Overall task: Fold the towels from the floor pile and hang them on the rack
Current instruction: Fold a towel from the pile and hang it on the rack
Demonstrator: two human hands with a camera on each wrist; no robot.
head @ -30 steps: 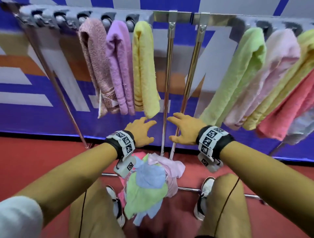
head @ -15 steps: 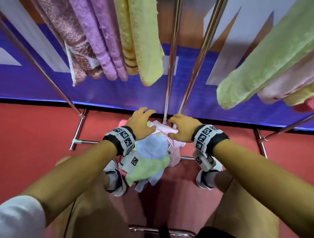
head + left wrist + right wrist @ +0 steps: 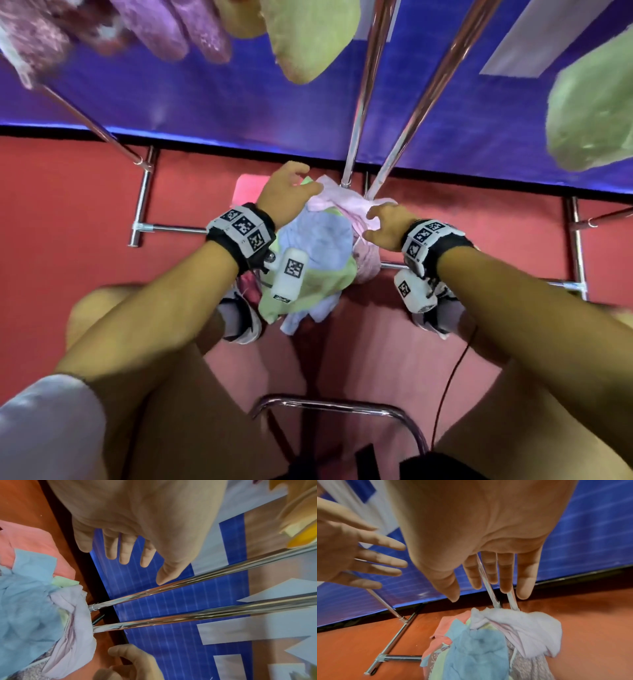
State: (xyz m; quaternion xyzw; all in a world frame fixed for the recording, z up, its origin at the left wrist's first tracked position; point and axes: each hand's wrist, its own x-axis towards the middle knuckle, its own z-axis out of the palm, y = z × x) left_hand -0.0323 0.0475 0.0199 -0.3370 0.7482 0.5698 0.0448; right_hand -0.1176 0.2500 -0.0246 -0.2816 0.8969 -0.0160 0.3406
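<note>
Towels point(image 3: 318, 260) lie in a crumpled pile on the red floor point(image 3: 68, 212), right at the foot of the rack's two slanted metal poles point(image 3: 363, 102) and between your shoes. A pale pink towel point(image 3: 518, 620) sits on top at the far side of the pile, pressed against the base of the poles, with a light blue towel point(image 3: 477, 646) in front of it and green and salmon pieces showing underneath. Your left hand point(image 3: 287, 195) hovers over the far left edge of the pile with its fingers point(image 3: 125, 550) straight and spread, holding nothing. Your right hand point(image 3: 387, 226) is over the pink towel at the right side of the pile, fingers point(image 3: 489, 569) also stretched out and apart; from the wrist views both hands are above the cloth, and you cannot tell from the head view whether a fingertip touches it. Folded towels point(image 3: 308, 37) already hang from the rack overhead, blurred, against the blue banner point(image 3: 205, 102) behind.
</note>
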